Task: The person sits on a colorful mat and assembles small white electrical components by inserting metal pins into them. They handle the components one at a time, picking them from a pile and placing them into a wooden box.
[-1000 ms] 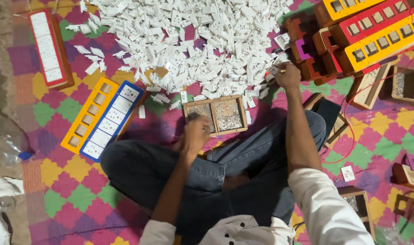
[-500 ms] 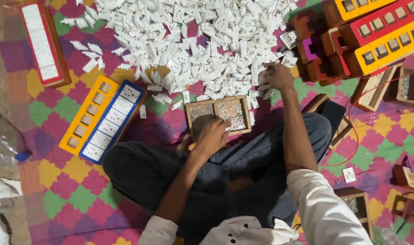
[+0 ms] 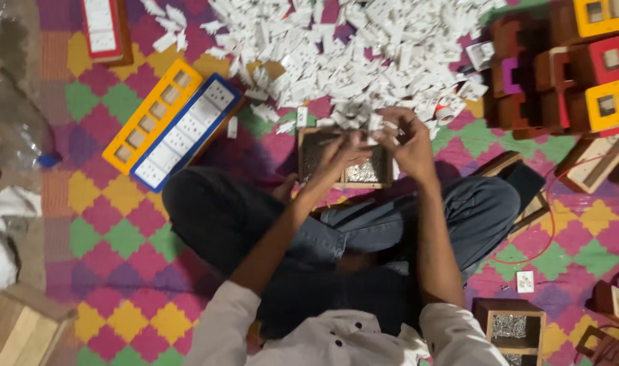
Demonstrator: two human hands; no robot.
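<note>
Both hands meet above a small wooden box (image 3: 345, 181) of tiny metal bits. The right hand (image 3: 409, 139) pinches a small white plastic piece (image 3: 375, 123); the blurred left hand (image 3: 343, 150) touches it, its grip unclear.

Both forearms reached up from the bottom of the frame toward its upper middle, sleeves white at the elbows. The left hand (image 3: 340, 150) was blurred, fingers curled, just beside the right hand (image 3: 405, 139), whose fingers bent inward toward it, wrists angled together
</note>
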